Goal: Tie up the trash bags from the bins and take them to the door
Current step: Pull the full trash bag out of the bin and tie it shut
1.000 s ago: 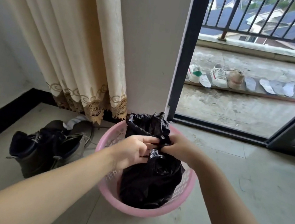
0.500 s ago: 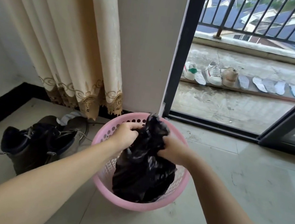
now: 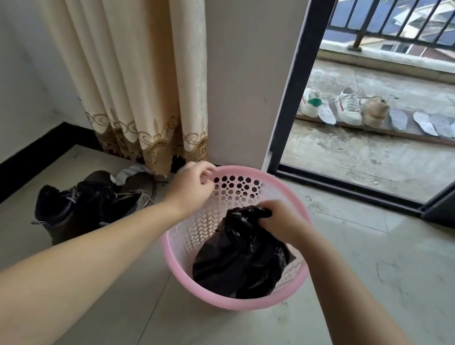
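I'd lift straight up: right hand (image 3: 283, 224) clenched on the black plastic trash bag's (image 3: 240, 259) neck inside the pink perforated plastic bin (image 3: 220, 300), left hand (image 3: 192, 185) pinching its rim as anchor.

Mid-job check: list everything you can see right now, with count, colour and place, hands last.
trash bag: one, black, inside the bin, top gathered
bin: one, pink, perforated, on the floor by the wall
boots: a pair, dark, on the floor left of the bin
curtain: one, cream with a brown embroidered hem, hanging at the left
sliding door frame: dark, open to the balcony
sneakers: three visible, two white and one tan, lined up on the balcony
insoles: several, pale, in a row right of the sneakers
railing: dark, at the balcony's far edge
left hand: at the bin's far rim, fingers curled on it
right hand: grips the bag's gathered top
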`<state>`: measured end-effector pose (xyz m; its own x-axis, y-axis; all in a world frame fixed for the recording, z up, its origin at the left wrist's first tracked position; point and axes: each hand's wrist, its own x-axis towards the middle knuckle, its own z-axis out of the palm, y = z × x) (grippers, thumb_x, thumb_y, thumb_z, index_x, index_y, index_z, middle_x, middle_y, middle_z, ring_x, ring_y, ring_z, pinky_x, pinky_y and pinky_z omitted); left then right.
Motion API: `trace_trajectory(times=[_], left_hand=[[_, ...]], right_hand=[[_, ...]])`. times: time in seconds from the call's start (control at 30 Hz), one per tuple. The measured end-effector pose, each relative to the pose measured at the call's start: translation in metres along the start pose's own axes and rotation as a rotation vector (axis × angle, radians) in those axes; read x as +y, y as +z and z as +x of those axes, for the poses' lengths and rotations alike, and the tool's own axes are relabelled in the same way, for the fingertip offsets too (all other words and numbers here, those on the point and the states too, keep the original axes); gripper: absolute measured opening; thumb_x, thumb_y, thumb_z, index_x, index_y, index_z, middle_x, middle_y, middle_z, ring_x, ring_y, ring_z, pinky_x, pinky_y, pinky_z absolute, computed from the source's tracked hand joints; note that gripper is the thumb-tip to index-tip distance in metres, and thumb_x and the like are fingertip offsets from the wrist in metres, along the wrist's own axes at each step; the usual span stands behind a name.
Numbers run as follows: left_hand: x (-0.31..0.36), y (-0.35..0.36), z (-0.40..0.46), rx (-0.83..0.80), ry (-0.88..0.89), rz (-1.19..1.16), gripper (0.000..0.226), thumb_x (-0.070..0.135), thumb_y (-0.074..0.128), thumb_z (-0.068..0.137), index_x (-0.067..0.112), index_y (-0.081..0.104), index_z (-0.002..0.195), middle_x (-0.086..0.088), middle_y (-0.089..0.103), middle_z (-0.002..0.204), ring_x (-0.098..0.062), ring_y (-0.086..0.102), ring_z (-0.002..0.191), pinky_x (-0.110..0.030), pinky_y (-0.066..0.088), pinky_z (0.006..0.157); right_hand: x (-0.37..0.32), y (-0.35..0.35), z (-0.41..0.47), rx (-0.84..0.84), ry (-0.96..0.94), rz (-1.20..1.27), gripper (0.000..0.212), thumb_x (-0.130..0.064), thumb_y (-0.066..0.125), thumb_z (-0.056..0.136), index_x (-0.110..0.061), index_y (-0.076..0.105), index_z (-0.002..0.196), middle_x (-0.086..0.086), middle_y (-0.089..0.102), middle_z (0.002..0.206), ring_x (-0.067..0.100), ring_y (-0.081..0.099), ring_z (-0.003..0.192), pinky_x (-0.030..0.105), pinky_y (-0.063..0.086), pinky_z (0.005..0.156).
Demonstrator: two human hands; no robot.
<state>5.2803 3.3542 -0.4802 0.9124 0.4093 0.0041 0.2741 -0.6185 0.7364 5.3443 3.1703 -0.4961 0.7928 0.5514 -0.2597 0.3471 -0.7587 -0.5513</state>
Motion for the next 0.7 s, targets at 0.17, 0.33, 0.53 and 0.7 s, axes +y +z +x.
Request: trace_trajectory(times=[0.17,0.33,0.53,0.7], left_hand=[[-0.074,-0.011,-0.003,-0.167,-0.701,-0.104,0.065,0.02,0.063,0.082,0.01,0.036,0.14,-0.019,0.054,0.129,-0.035,0.055,0.116,-0.048,0.047,0.098],[-0.08,-0.013,-0.014,-0.45,-0.895,-0.483,0.043,0.009,0.047,0.088,0.006,0.039,0.131,-0.026,0.062,0.114,-0.038,0.065,0.095,-0.048,0.059,0.062],[-0.063,0.001,-0.004,-0.121,-0.883,-0.694,0.039,0.007,0.041,0.092,0.001,0.038,0.13,-0.024,0.053,0.113,-0.041,0.06,0.092,-0.055,0.05,0.088],[-0.033,0.017,-0.001,-0.012,-0.843,-1.037,0.03,0.007,0.041,0.094,0.014,0.043,0.124,-0.014,0.04,0.14,-0.034,0.049,0.121,-0.046,0.059,0.074]], right_hand=[[0.001,-0.024,-0.003,0.155,0.092,0.468,0.022,-0.001,0.047,0.086,-0.008,0.068,0.089,0.008,0.062,0.075,0.02,0.056,0.069,0.031,0.046,0.065],[-0.012,-0.04,-0.003,0.305,0.025,0.829,0.029,0.001,0.048,0.086,-0.017,0.068,0.076,0.012,0.063,0.076,0.025,0.059,0.074,0.039,0.047,0.072],[-0.044,-0.088,-0.027,0.631,-0.195,1.083,0.028,-0.004,0.051,0.083,-0.023,0.068,0.072,0.01,0.058,0.078,0.024,0.051,0.077,0.04,0.043,0.072],[-0.045,-0.121,-0.057,0.881,-0.329,1.097,0.035,0.002,0.047,0.084,-0.025,0.063,0.067,-0.011,0.057,0.062,0.013,0.049,0.069,0.03,0.041,0.067]])
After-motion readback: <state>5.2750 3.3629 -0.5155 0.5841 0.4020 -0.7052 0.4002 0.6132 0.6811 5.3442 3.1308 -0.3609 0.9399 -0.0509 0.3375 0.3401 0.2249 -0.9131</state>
